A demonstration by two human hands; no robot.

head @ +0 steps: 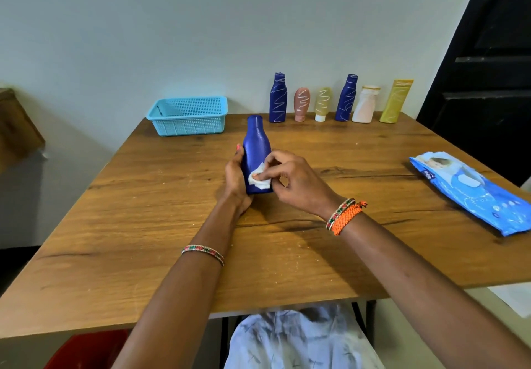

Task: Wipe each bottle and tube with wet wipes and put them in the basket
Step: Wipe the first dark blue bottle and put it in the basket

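while the left hand (236,177) is gripping an upright blue bottle (256,153) near the middle of the tabletop (143,225), the right hand (290,180) is pinching a white wipe (260,179) against its lower side.

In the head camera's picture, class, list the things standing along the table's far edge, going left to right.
Basket → dark blue bottle → pink tube → small yellow tube → second dark blue bottle → white bottle → tall yellow tube.
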